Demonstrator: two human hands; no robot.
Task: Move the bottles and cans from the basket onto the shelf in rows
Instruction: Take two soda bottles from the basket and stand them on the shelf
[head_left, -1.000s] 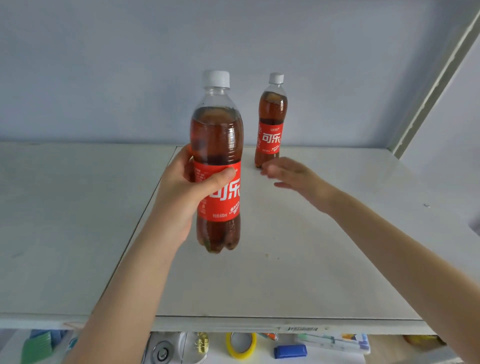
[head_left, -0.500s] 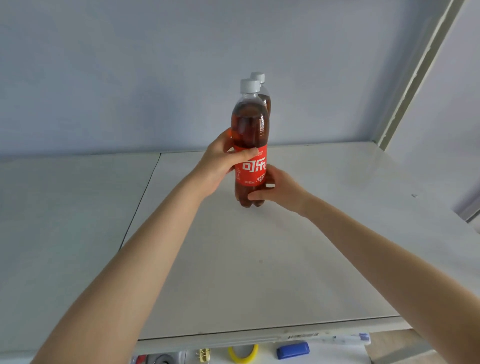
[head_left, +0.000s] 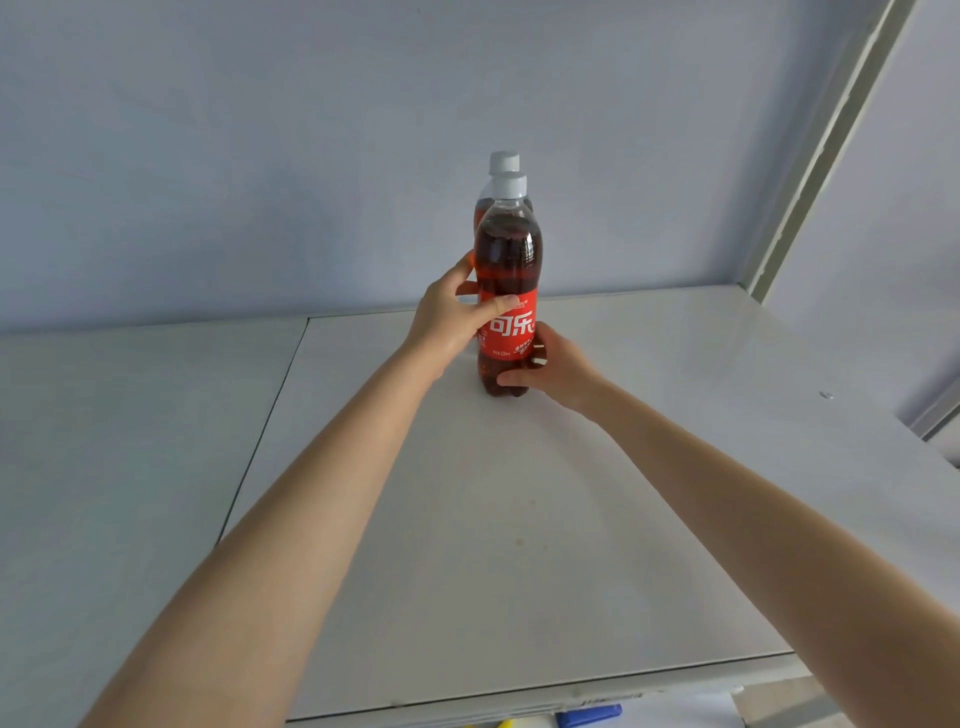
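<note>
Nearest of all, below and toward the viewer from the front bottle, a blue object (head_left: 589, 714) and a yellow object (head_left: 511, 723) peek out under the shelf's front edge. Both are too cut off to identify. Above them lies the white shelf (head_left: 519, 545), and two bare forearms reach across it toward the front bottle. A dark seam (head_left: 270, 431) runs front to back well to the left of the front bottle, dividing the shelf into two panels. A small dark speck (head_left: 826, 396) sits on the shelf well to the right of the front bottle.

The left grip (head_left: 449, 322) is wrapped round the front bottle (head_left: 509, 260) from its left. The thumb lies across the top of the red label and the fingers curl behind. The right grip (head_left: 558, 364) holds the same bottle lower down from its right, fingers curled round the dark part beneath the label. The front bottle stands upright with a white cap, brown drink inside, and its base down at the shelf surface.

Directly behind the front bottle, very close and almost fully hidden, stands a rear bottle (head_left: 504, 162). Only its white cap and a sliver of shoulder show. Beyond the front bottle rises a pale blue wall (head_left: 260, 156), and far to its right a light upright post (head_left: 821, 145) slants up.
</note>
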